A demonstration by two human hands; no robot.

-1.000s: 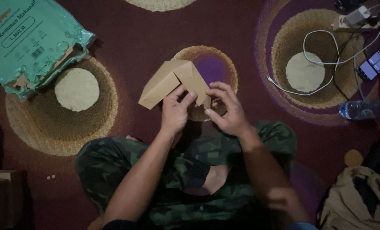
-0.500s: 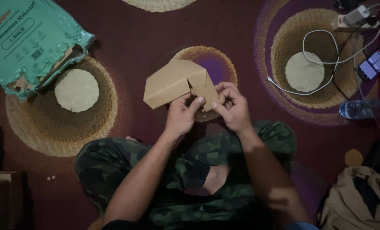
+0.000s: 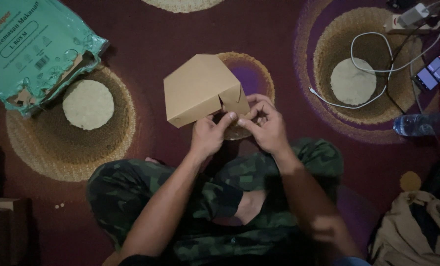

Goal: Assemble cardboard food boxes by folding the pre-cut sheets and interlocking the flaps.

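Observation:
A brown cardboard box (image 3: 195, 88), partly folded into shape, is held up over the patterned carpet in front of my crossed legs. My left hand (image 3: 207, 135) pinches its lower edge near the middle. My right hand (image 3: 264, 123) grips the small side flap at the box's right corner, fingers curled around it. The fingertips of both hands nearly meet under the flap. The box's broad flat face is turned toward the camera.
A green plastic pack of flat cardboard (image 3: 30, 47) lies at the top left. A white cable (image 3: 372, 74), a power strip (image 3: 409, 17) and a phone (image 3: 434, 69) sit at the top right, a water bottle (image 3: 422, 123) below them. Beige cloth (image 3: 417, 229) bottom right; brown boxes (image 3: 3, 226) bottom left.
The box has turned so its broad face shows larger and flatter. Both hands have shifted down to its lower right corner and closed on the flap.

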